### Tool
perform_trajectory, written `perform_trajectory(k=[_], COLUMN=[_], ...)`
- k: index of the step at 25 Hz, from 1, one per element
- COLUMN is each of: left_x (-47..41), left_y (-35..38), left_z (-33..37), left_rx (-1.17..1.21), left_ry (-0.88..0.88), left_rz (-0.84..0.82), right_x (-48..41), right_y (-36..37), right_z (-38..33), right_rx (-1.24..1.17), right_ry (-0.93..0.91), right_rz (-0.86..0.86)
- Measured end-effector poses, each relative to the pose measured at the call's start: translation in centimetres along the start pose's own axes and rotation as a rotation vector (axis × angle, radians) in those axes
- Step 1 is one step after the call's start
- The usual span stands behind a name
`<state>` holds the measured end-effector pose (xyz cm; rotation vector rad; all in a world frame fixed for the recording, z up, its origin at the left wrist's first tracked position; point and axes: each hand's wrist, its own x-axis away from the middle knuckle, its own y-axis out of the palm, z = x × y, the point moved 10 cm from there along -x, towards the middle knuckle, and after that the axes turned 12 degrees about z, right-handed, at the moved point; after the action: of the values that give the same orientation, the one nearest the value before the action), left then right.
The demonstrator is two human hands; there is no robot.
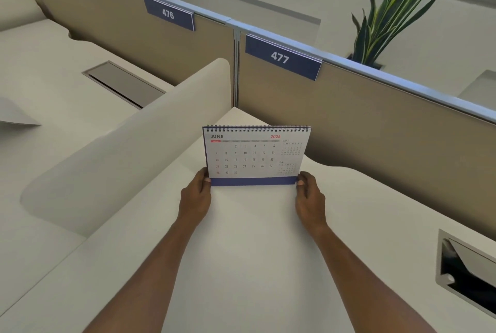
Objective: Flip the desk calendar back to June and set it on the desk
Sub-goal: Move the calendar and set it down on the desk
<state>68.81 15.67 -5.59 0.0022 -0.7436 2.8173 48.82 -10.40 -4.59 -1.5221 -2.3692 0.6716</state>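
While both hands hold it by the lower corners, the desk calendar stands upright over the middle of the white table. Its front page reads JUNE 2026. The spiral binding runs along the top edge and a blue band along the bottom.

Left hand: grip closed on the calendar's lower left corner, thumb on the front face by the blue band. The other fingers are hidden behind the calendar.

Right hand: grip closed on the lower right corner in the same way, thumb forward, fingers curled round the edge.

Whether the calendar's base touches the table or sits just above it cannot be told from this view.

Surroundings: a tan partition runs behind the table and carries a blue label reading 477. The neighbouring panel carries a label reading 476. A rounded white divider stands at the table's left side. An open cable hatch is set into the table near its right edge, well apart from the calendar. A green plant rises beyond the partition.
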Motion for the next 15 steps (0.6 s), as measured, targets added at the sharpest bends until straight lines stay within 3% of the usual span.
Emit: perform_trajectory(k=[4, 8, 11, 15], left_x=[0.4, 1.8, 2.5, 2.1], left_y=[-1.2, -2.3, -2.1, -1.5], left_z=[-0.5, -0.4, 0.6, 0.0], left_rx=[0.109, 0.141, 0.038, -0.078], left_ry=[0.014, 0.091, 0.217, 0.194], left_rz=[0.076, 0.284, 0.364, 0.341], right_x=[0.3, 0.5, 0.0, 0.0], right_y=[0.4, 0.5, 0.6, 1.0], right_z=[-0.5, -0.3, -0.2, -0.1], right_rx=[0.051, 0.070, 0.086, 0.134], right_ry=[-0.092, -0.110, -0.099, -0.060], right_rz=[-0.028, -0.032, -0.051, -0.122])
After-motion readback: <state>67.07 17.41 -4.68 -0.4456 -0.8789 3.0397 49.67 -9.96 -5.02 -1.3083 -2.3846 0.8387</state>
